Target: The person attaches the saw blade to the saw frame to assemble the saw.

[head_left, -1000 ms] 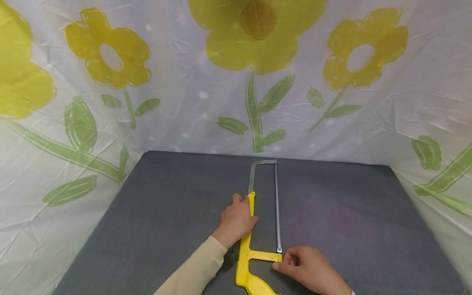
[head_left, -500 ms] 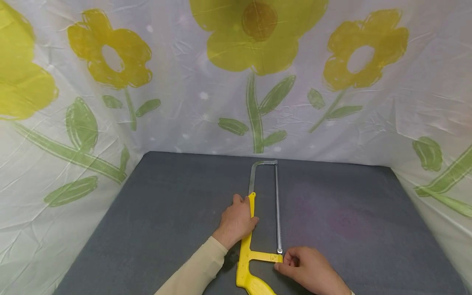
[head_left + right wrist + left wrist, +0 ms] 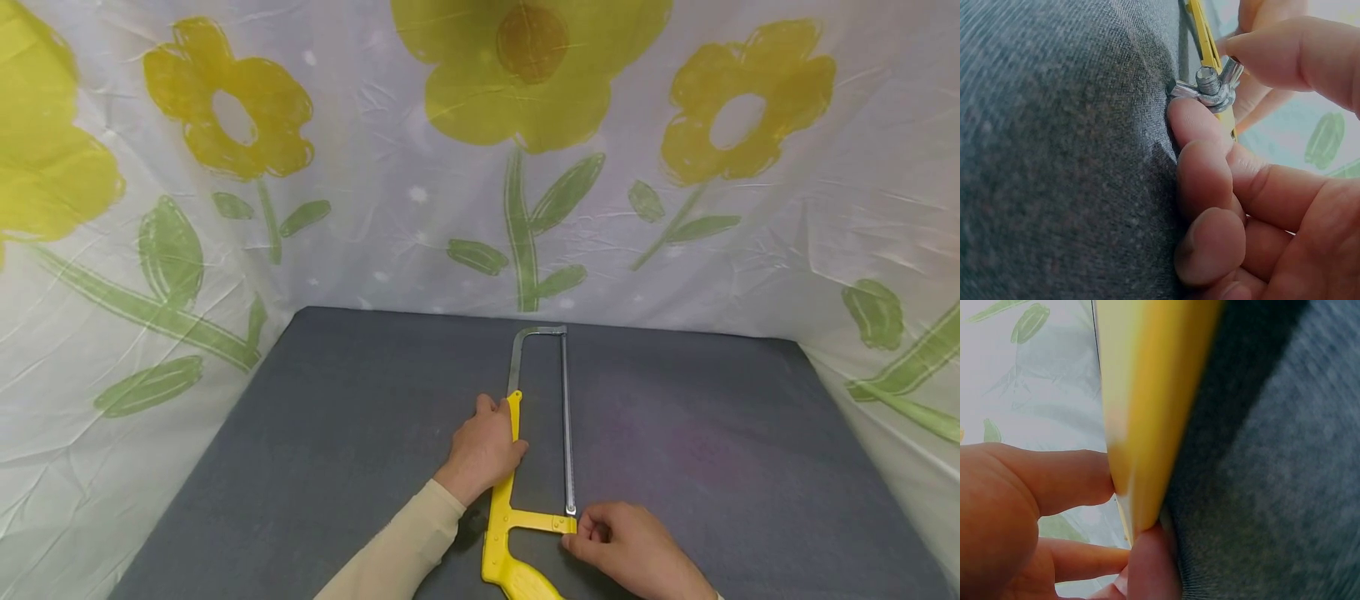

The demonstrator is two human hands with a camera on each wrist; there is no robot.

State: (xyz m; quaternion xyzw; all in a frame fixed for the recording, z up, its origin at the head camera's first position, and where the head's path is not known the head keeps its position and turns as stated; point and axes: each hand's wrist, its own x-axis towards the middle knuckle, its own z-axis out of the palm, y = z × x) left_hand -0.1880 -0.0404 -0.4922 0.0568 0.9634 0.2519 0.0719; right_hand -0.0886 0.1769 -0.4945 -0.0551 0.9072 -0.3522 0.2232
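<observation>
This looks like a small recording booth made for the purpose, not a real workshop or a home room. A thin white sheet (image 3: 420,217), wrinkled and printed with big yellow flowers and green leaves, hangs as a wall on three sides, beyond the fingers and well apart from them to the left and right. It hides the real room completely. Under the fingers lies a flat table (image 3: 315,433) covered with plain dark grey fabric. The only tool is a yellow hacksaw (image 3: 525,467), lying flat on this fabric, and a metal wing nut (image 3: 1213,87) on it touches the fingertips.
</observation>
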